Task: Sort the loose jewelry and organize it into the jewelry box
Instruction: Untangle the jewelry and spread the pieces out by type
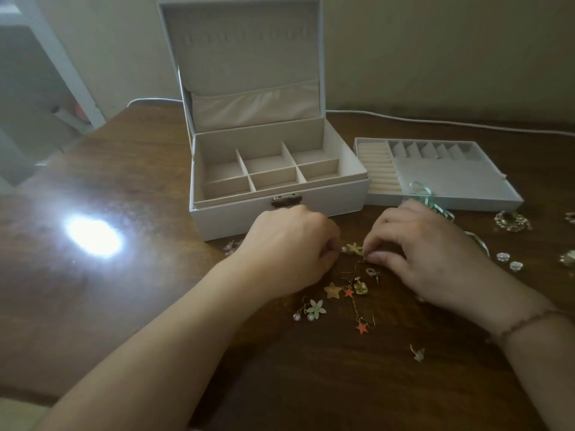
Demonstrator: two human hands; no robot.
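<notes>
A white jewelry box (280, 213) stands open on the wooden table, its beige compartments bare. Its removable tray (451, 178) lies to the right. Just in front of the box my left hand (289, 250) and my right hand (426, 247) meet over a gold flower earring (354, 248); the fingertips of both hands pinch it or its hook. Below them lie loose pieces: a peach star (332, 290), a gold square charm (361, 287), a white flower earring with pearls (314, 309), and an orange star on a chain (361, 327).
A gold brooch (511, 220) and two clear flower beads (508, 260) lie at the right. A green ribbon (426, 197) trails off the tray. A small earring (417, 353) sits near my right wrist. A white cable (435, 121) runs along the table's back. Glare (93, 236) marks the left.
</notes>
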